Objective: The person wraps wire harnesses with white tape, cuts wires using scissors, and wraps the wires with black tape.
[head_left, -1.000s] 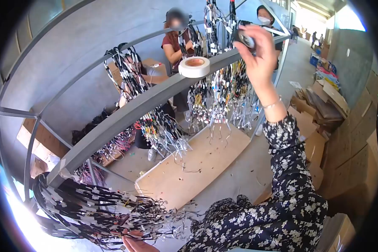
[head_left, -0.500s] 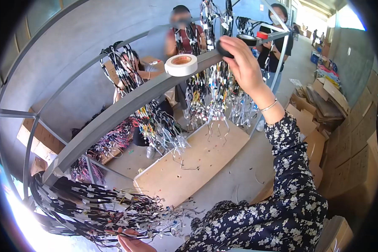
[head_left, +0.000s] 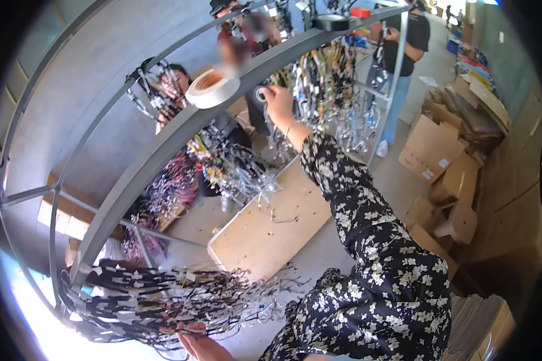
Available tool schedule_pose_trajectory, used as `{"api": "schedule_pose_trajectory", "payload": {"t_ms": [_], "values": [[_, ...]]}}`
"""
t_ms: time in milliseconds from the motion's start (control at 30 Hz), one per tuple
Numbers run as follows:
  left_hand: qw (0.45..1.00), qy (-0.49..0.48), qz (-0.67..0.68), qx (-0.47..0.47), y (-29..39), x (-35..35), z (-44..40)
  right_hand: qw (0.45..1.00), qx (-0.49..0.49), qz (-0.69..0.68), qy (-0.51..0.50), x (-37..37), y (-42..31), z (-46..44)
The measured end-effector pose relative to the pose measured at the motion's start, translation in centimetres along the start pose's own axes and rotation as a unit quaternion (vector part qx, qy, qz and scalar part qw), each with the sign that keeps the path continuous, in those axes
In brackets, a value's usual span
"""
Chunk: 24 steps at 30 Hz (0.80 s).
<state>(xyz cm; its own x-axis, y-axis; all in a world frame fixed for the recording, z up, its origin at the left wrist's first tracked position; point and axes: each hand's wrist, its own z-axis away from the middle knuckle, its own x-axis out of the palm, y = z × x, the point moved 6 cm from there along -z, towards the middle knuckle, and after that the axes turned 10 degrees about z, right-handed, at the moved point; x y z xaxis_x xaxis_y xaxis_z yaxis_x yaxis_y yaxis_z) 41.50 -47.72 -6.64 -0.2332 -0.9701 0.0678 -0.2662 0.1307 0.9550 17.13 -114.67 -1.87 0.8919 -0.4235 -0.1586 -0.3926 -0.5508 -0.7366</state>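
My right hand is closed on a small roll of tape, dark outside with a pale core, just below the curved grey metal rail. On that rail, a little to the left, sits a wide roll of white tape. Low in the view, my left hand pinches a dark cable at the lower edge of a wire harness bundle. This bundle of black cables with white tags hangs from the rail's near end. Its loose wire tips spread to the right.
Behind the rail hang more harnesses above a wooden board. A black tape roll and a red roll lie farther along the rail. Several people stand or sit beyond it. Cardboard boxes line the right side.
My right hand has brought the tape roll from the rail's top down and left, toward me. My left hand stays at the harness bundle, and the view has tilted downward.
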Motion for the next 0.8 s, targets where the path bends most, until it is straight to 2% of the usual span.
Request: {"api": "schedule_pose_trajectory", "payload": {"t_ms": [33,67,100,133,200,367,400,500,533,633,667,767,800], "values": [[0.965,-0.095,-0.222,0.099,1.6,1.2,0.0,0.999,0.025,-0.013,0.039,1.2,0.7,-0.2],[0.980,-0.083,-0.166,0.072,2.5,1.9,0.4,0.998,0.049,-0.015,0.039,3.0,1.9,-0.6],[0.996,-0.046,0.070,-0.041,2.0,2.1,0.6,0.997,0.071,-0.016,0.039,4.2,2.0,-0.8],[0.987,-0.022,0.137,-0.077,2.2,2.7,1.0,0.996,0.077,-0.001,0.036,5.2,2.1,-0.9],[0.985,-0.011,0.146,-0.087,3.3,3.0,1.9,0.996,0.073,0.050,0.025,5.0,0.8,-1.4],[0.989,0.020,0.111,-0.094,4.8,2.9,3.4,0.985,-0.051,0.124,0.108,9.1,2.4,-3.1],[0.989,0.028,0.106,-0.097,5.1,2.9,3.6,0.991,-0.021,0.115,0.070,9.5,2.4,-3.1],[0.991,0.045,0.074,-0.100,6.1,3.2,4.0,0.991,-0.013,0.118,0.057,9.2,2.1,-2.8],[0.994,0.035,0.018,-0.102,6.3,3.1,4.1,0.991,-0.014,0.120,0.055,9.1,2.1,-2.7],[0.993,-0.038,-0.110,-0.033,6.4,2.4,4.0,0.991,-0.022,0.121,0.045,9.1,2.1,-3.0],[0.991,-0.077,-0.107,0.012,5.3,1.7,3.1,0.991,-0.022,0.123,0.041,9.4,2.3,-3.3],[0.985,-0.068,-0.135,0.082,6.0,2.6,2.4,0.992,-0.030,0.117,0.031,9.7,2.3,-3.2],[0.965,0.016,0.229,-0.126,3.6,1.8,2.7,0.993,-0.032,0.115,0.025,10.1,2.3,-2.8]]}}
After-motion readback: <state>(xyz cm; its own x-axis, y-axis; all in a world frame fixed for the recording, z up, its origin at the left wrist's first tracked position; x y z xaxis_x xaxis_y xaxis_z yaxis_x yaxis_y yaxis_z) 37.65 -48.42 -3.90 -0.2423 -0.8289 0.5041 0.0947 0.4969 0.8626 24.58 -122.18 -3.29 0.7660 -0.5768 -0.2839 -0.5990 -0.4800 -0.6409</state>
